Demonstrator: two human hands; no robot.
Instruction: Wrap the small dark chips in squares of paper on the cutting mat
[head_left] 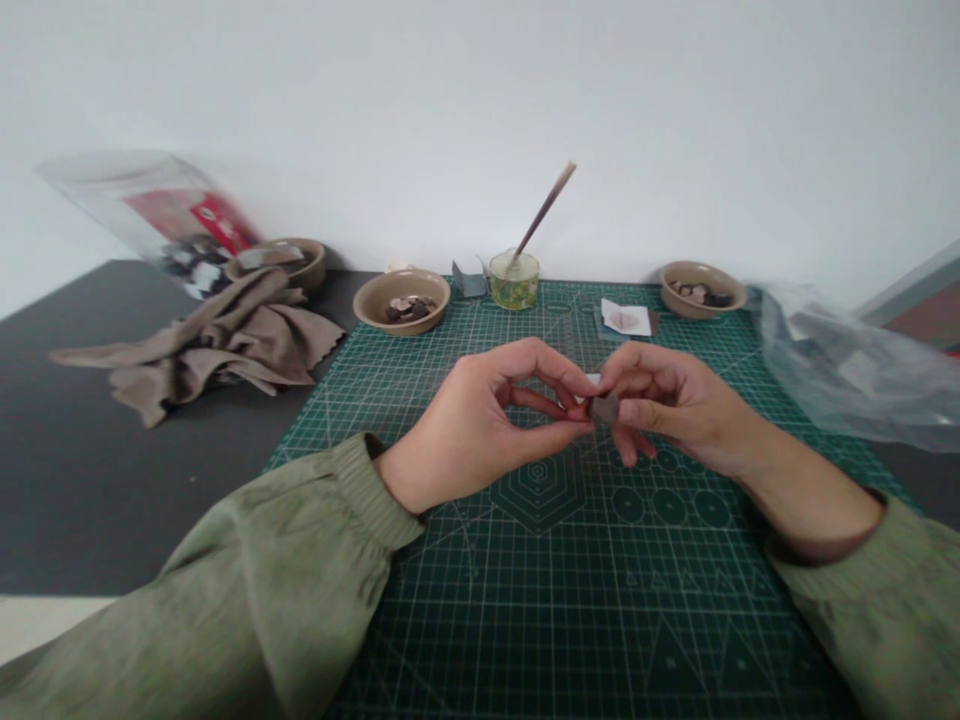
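Observation:
Between my two hands, above the green cutting mat (450,560), is a small dark brown flat piece (603,408); its exact kind cannot be made out. The fingertips of my left hand (499,420) pinch its left side. From the right, the thumb and fingers of my right hand (675,405) close on the same piece, with the lower fingers hanging loose. A bit of something white (590,382) shows just behind the fingertips, mostly hidden.
Behind my hands stand a bowl of small pieces (403,318), a glass (514,280) holding a stick, some folded papers (627,319) and a second bowl (703,288). A brown cloth (225,345) and clear bag (150,215) lie left, another plastic bag (855,370) right.

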